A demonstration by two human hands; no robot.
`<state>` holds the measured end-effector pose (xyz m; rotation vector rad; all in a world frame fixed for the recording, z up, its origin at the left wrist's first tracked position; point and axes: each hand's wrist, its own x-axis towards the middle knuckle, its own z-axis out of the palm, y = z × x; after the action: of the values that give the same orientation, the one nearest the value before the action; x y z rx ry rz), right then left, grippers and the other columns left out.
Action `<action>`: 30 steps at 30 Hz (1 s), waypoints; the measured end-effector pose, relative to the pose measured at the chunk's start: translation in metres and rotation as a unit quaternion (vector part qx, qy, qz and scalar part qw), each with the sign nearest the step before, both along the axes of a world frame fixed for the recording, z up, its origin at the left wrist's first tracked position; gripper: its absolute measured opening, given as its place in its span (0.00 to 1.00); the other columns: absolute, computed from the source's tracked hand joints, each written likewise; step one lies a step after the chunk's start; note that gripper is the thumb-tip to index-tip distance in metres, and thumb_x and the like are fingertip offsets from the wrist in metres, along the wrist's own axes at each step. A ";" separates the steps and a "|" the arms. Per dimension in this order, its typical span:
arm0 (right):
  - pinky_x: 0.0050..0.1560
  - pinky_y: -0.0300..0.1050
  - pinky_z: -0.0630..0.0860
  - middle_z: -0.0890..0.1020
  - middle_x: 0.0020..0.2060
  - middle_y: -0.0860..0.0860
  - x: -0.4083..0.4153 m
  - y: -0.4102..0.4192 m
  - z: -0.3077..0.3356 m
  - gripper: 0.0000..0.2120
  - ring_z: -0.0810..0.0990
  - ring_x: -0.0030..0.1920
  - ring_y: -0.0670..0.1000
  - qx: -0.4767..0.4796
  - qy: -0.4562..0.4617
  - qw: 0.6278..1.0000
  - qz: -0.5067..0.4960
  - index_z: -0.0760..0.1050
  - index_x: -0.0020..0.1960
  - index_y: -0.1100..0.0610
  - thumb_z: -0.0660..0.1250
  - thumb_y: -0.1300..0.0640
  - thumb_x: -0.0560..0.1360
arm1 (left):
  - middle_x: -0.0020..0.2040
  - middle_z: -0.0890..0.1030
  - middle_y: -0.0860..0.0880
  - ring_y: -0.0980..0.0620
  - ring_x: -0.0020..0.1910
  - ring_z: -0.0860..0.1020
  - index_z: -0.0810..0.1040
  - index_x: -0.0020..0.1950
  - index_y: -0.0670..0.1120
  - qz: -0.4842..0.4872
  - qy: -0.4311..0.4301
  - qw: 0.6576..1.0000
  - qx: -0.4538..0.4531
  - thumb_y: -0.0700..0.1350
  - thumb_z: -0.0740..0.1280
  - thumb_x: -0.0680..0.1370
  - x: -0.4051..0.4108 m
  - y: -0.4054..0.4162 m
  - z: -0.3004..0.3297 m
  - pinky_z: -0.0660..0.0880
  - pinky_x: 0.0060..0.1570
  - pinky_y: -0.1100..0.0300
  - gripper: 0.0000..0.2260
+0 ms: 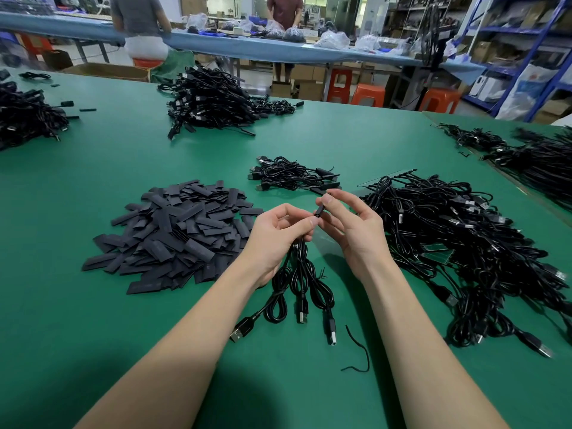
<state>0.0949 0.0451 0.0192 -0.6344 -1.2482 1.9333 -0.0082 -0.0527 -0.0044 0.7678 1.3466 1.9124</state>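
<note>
Now both hands are meeting on a cable bundle (pixel 298 274) above the green tabletop (pixel 154 335).
The left hand (pixel 278 233) is gripping the bundle's upper end, while its USB plugs are lying toward the near edge. The right hand (pixel 349 230) is pinching a short black tube (pixel 319 209) at a cable tip, close to the left fingertips. A sleeve pile (pixel 179 233) is lying toward the left edge and a cable heap (pixel 464 243) toward the right edge.

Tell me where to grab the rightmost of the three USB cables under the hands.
Grip its USB plug, coming from above and pinching the two long sides. The plug is rigid and lies flat on the green mat with bare mat either side; the cord above it is limp and looped.
</note>
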 end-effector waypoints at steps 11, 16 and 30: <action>0.57 0.56 0.82 0.87 0.45 0.57 -0.003 0.001 -0.003 0.11 0.85 0.47 0.52 0.162 -0.018 0.985 -0.051 0.83 0.55 0.57 0.76 0.63 0.73 | 0.34 0.80 0.46 0.54 0.32 0.77 0.78 0.45 0.41 -0.011 -0.021 1.000 -0.005 0.32 0.71 0.76 0.001 -0.001 0.003 0.76 0.38 0.66 0.05; 0.58 0.57 0.82 0.87 0.47 0.58 -0.002 0.000 -0.001 0.16 0.86 0.49 0.53 0.214 -0.031 0.974 -0.064 0.82 0.58 0.51 0.77 0.63 0.73 | 0.35 0.81 0.46 0.53 0.33 0.77 0.78 0.46 0.42 -0.019 -0.032 0.999 -0.004 0.32 0.70 0.77 0.000 -0.001 0.003 0.77 0.40 0.66 0.06; 0.48 0.47 0.84 0.86 0.40 0.52 -0.004 0.002 0.000 0.10 0.84 0.41 0.50 0.128 -0.023 0.990 -0.057 0.83 0.57 0.59 0.74 0.64 0.76 | 0.38 0.82 0.45 0.53 0.36 0.78 0.80 0.48 0.42 -0.029 -0.029 0.999 -0.005 0.34 0.70 0.77 0.000 0.000 0.002 0.77 0.41 0.66 0.04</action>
<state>0.0912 0.0471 0.0194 -0.6064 -1.4275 1.6397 -0.0087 -0.0527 -0.0021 0.7316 1.2852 1.8673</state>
